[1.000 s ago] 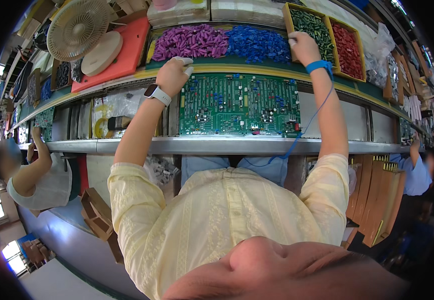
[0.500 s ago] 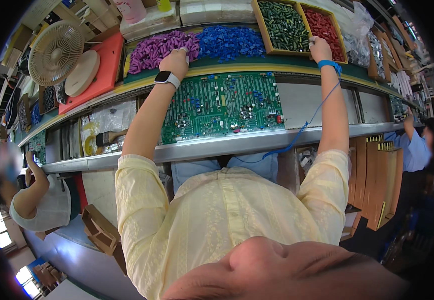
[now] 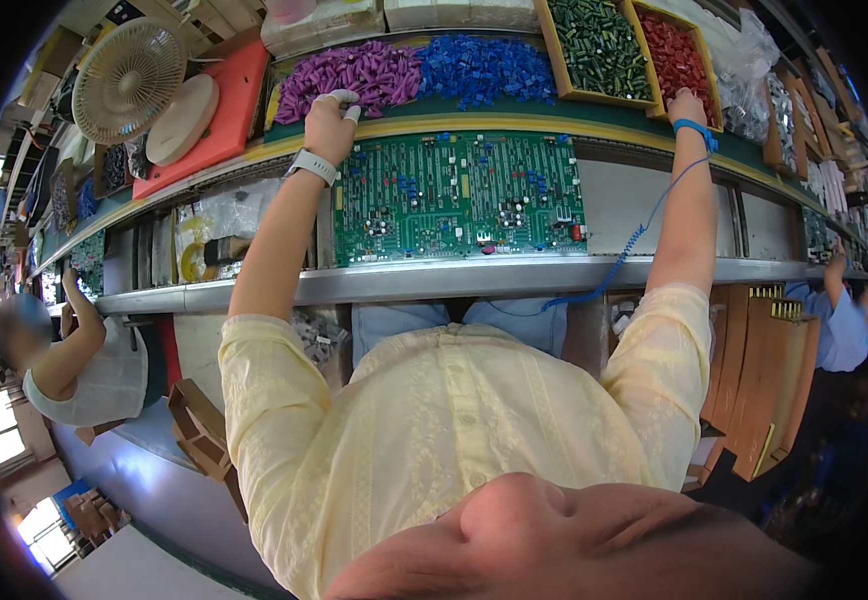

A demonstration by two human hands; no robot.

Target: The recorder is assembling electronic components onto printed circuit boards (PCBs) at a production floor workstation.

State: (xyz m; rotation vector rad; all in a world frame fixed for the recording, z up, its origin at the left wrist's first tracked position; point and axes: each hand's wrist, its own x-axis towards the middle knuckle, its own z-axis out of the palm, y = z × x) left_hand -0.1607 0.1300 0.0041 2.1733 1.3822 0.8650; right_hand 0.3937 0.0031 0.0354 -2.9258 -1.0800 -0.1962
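My left hand (image 3: 332, 128), with white finger covers on some fingertips, is closed at the near edge of a pile of purple cylindrical electronic components (image 3: 349, 82). What it pinches, if anything, is too small to make out. At the near end of a box of red components (image 3: 676, 52), my right hand (image 3: 689, 106) has its fingers bunched together over the parts; their tips are partly hidden. A blue wrist strap with a coiled cord (image 3: 632, 245) is on my right wrist. Between my forearms lies a green circuit board (image 3: 459, 200), populated with many small parts.
Blue components (image 3: 484, 72) lie beside the purple ones, and a box of green components (image 3: 599, 50) adjoins the red. A fan (image 3: 129, 80) stands at far left. A metal rail (image 3: 434, 277) runs along the near side. Other people work at both sides.
My right hand has moved from the green box's near right corner to the red box. My left hand has drawn slightly back from the purple pile. The whole view has shifted a little.
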